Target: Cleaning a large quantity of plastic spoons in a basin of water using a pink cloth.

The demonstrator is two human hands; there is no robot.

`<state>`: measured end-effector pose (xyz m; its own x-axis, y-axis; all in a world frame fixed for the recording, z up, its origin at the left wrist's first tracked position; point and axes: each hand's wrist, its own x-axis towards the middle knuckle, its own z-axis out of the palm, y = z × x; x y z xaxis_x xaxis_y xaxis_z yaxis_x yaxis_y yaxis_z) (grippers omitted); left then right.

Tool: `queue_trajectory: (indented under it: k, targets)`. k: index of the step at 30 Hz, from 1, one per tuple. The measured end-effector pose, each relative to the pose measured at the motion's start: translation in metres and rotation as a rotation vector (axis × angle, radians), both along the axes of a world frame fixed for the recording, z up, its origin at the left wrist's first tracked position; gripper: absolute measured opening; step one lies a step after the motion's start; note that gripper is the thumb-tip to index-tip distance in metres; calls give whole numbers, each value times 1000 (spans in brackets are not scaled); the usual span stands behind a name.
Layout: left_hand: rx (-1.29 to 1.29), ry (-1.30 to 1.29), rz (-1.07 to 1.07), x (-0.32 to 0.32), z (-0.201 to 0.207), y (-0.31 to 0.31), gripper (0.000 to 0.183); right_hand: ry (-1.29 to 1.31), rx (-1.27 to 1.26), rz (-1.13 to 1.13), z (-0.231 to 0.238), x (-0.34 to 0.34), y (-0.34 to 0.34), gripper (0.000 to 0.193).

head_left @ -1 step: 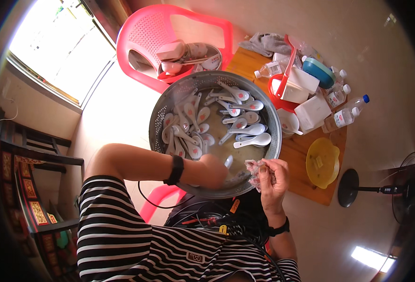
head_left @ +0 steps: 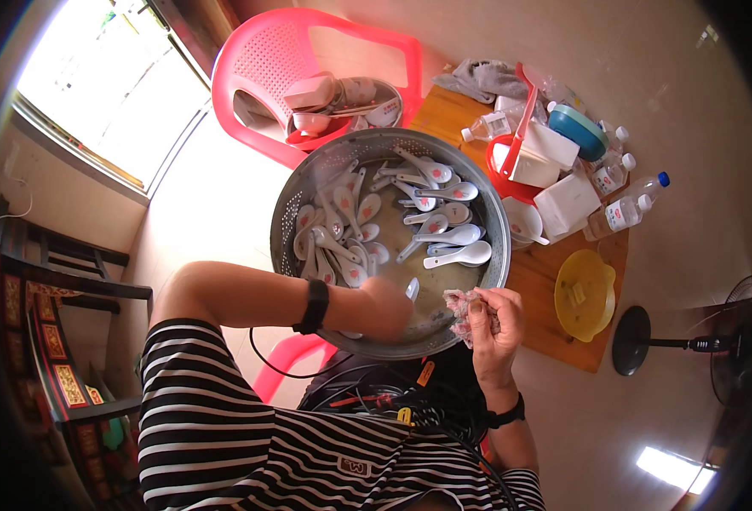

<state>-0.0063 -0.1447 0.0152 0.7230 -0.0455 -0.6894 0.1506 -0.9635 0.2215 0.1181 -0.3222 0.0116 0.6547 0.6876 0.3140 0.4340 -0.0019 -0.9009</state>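
Observation:
A large round grey metal basin (head_left: 501,285) with a perforated upper wall holds shallow cloudy water and many white soup spoons (head_left: 342,204) with red marks, in a left heap and a right pile (head_left: 453,213). My left hand (head_left: 386,311) is low over the basin's near side, smeared by motion. The end of a white spoon (head_left: 413,289) sticks out from its fingers, which seem closed on it; the rest is hidden. At the basin's near right rim, my right hand (head_left: 497,319) is closed around a crumpled pink-and-white cloth (head_left: 459,313).
Behind the basin, a pink plastic chair (head_left: 261,64) bears a pan of dishes. A wooden table (head_left: 529,294) at right carries bottles (head_left: 619,213), white containers (head_left: 566,204), a red ladle-like scoop (head_left: 525,119) and a yellow basin (head_left: 582,294). A black cable (head_left: 261,353) hangs near my lap.
The spoon end by my left hand has shifted very slightly, and the left wrist has moved a touch left. My right hand and the cloth look unmoved.

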Motion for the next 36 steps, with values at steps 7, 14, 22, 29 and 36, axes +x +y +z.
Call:
queue_trajectory:
  k: [7, 14, 22, 29, 36]
  targets:
    - [-80, -524, -455, -22, -17, 27, 22, -233, -9, 178, 27, -10, 15, 22]
    - [-968, -160, 644, -44, 56, -5, 32, -322, -114, 104, 25, -14, 19, 26]
    - [-1093, -121, 795, -56, 72, -16, 35, 452, -53, 246, 37, -11, 19, 24]
    - [-1631, 126, 1140, -62, 62, -16, 52, 342, 60, 225, 37, -10, 11, 21]
    - [-1643, 129, 1226, -55, 56, -18, 56, 43, 65, 148, 38, -5, 10, 18]
